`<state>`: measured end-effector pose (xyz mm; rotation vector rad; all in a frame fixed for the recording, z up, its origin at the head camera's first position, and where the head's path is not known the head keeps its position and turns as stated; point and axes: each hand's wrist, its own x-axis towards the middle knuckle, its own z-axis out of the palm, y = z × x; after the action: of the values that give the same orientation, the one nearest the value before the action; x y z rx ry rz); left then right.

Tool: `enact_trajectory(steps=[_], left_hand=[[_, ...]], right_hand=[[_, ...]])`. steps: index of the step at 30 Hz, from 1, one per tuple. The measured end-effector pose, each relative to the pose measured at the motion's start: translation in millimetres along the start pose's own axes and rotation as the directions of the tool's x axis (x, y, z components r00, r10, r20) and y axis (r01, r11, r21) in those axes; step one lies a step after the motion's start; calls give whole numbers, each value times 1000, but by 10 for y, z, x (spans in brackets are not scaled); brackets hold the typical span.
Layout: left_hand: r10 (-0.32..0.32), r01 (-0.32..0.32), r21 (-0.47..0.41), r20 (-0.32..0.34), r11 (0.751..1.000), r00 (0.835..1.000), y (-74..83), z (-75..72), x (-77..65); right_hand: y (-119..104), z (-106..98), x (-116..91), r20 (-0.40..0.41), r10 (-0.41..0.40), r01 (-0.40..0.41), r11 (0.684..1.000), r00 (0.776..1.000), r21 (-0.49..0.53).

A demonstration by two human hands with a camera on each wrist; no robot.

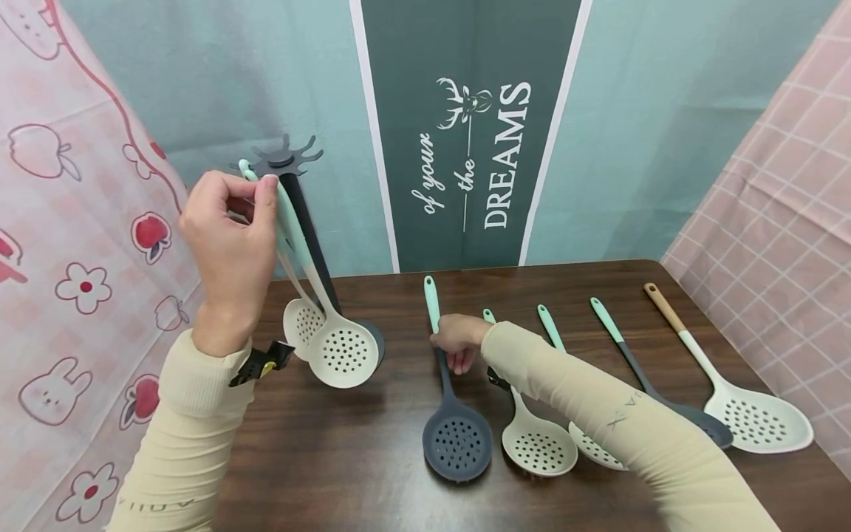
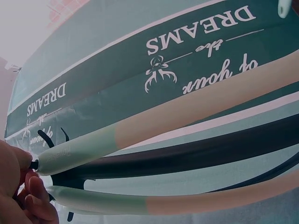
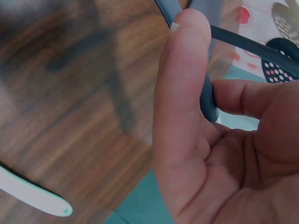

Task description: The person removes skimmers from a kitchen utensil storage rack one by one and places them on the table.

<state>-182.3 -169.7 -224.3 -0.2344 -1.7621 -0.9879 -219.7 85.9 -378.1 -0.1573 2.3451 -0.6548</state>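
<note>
My left hand (image 1: 233, 229) pinches the top of the mint-green handle of a white skimmer (image 1: 343, 353) at the hooks of a dark grey utensil stand (image 1: 309, 229). A second white perforated utensil (image 1: 302, 326) hangs just behind it. In the left wrist view, the fingers (image 2: 36, 200) are right at the handle ends, and two mint handles (image 2: 77, 151) lie alongside the black post. Over the table, my right hand (image 1: 461, 341) grips a dark grey skimmer (image 1: 457, 442) by its handle below the mint part. The right wrist view has its dark handle (image 3: 209, 105) between thumb and finger.
Right of the grey skimmer lie a white skimmer (image 1: 539, 448), another white perforated head (image 1: 594, 448) partly hidden by my right sleeve, a grey utensil with mint handle (image 1: 608, 321), and a white slotted turner (image 1: 758, 417) on the brown table (image 1: 299, 458). Cloth hangs behind.
</note>
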Motion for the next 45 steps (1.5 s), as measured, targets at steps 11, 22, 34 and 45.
enact_trajectory(steps=[11, 22, 34, 45], left_hand=[[-9, 9, 6, -2, 1000, 1000, -28, -6, 2], [1, -1, 10, 1, 1000, 1000, -21, -7, 5], [4, -4, 0, 2, 1000, 1000, -21, -10, 8], [1, -1, -3, 3, 1000, 1000, -28, -20, 5]], right_hand=[[46, 150, 84, 16, 45, -45, 999, 999, -2], [135, 191, 153, 33, 63, -63, 998, 997, -4], [223, 292, 291, -38, 87, -90, 992, 995, -91], [229, 343, 348, -106, 94, -118, 960, 990, -255]])
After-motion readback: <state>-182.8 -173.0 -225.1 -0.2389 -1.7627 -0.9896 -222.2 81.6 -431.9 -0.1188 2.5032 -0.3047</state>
